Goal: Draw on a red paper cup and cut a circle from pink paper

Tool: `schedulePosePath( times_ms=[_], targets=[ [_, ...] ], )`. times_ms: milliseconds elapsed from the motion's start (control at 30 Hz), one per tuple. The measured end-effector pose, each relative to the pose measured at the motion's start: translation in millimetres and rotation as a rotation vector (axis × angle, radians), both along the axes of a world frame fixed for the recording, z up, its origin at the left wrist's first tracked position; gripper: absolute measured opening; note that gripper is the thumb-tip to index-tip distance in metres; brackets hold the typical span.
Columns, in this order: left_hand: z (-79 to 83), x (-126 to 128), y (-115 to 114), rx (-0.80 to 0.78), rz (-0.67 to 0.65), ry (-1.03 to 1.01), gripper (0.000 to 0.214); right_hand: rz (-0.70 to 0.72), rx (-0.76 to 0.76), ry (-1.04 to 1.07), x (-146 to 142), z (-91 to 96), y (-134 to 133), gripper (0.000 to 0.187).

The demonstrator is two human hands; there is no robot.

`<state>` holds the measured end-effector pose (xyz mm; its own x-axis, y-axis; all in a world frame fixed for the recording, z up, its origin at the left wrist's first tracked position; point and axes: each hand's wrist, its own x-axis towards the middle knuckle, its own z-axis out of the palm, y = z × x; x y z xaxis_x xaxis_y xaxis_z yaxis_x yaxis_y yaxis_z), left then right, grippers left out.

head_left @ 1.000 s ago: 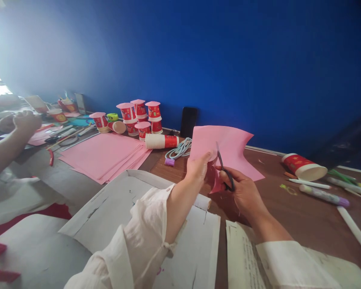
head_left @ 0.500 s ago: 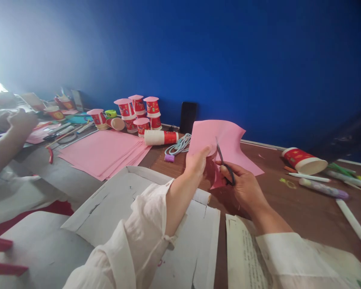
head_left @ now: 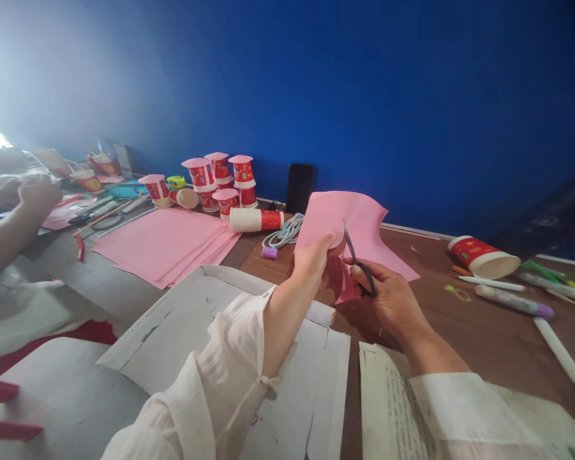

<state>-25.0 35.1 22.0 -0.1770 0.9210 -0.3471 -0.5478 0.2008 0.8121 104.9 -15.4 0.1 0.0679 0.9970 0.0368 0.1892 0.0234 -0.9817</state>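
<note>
My left hand (head_left: pixel 312 259) grips a sheet of pink paper (head_left: pixel 368 220), its thumb pressed on the near face. The sheet is held up off the table, and its right side curls and hangs down. In my right hand (head_left: pixel 388 291) are black-handled scissors (head_left: pixel 363 265), with fingers through the handles. Their blades point up and lie across the pink paper, just right of my left thumb. A cut strip of the paper dangles beneath the blades. Whether the blades are apart is hard to make out.
Pink sheets (head_left: pixel 167 246) lie to the left, before red cups with pink tops (head_left: pixel 200 174). A cup stack (head_left: pixel 256 220), coiled cable (head_left: pixel 286 231) and black phone (head_left: pixel 299 187) stand behind. A white box lid (head_left: pixel 163 332) sits below my arms. At left are a co-worker's hands (head_left: pixel 33 195).
Very little differs. The paper and my left hand have shifted slightly left, and the scissors stay at about the same place on the sheet.
</note>
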Motion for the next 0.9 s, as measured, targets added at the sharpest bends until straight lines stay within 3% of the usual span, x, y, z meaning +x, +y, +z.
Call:
schedulePosePath(
  times_ms=[333,500,900],
  targets=[
    [2.1,0.7,-4.0,0.076,-0.047,0.045,0.032,-0.004,-0.025,0.048,0.1,0.9,-0.4,0.056],
    [-4.5,-1.9,-2.0,0.139,-0.081,0.132,0.033,0.001,0.011,0.07,4.4,-0.3,2.8,0.052],
    [-7.4,-2.3,-0.4,0.136,-0.082,0.068,0.035,0.004,0.017,0.005,6.8,3.1,1.7,0.056]
  ],
)
